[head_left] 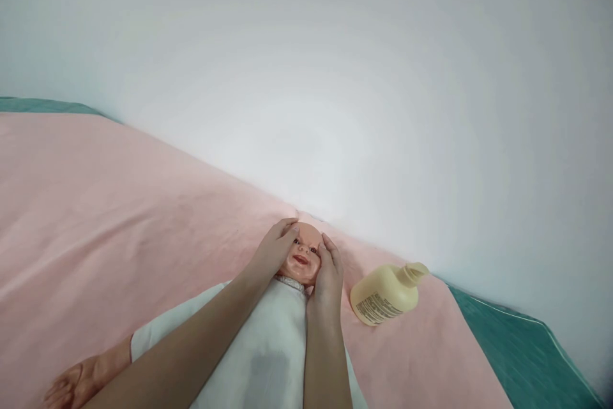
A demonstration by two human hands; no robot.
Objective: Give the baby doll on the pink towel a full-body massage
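A baby doll (301,260) in a white top (268,332) lies on its back on a pink cloth, its head toward the wall. My left hand (276,244) rests against one side of the doll's head, fingers curved over it and thumb near the eye. On the other side, my right hand (329,268) cups the cheek and temple. The doll's head is held between both hands. Its arm stretches out at the lower left, its hand (67,386) with the fingers showing. Part of the top is hidden under my forearms.
Right of the doll, a yellow pump bottle (385,294) lies tilted on the pink cloth (119,217). Green fabric (522,345) shows beyond the cloth at the right and far left. A pale wall (306,77) rises behind.
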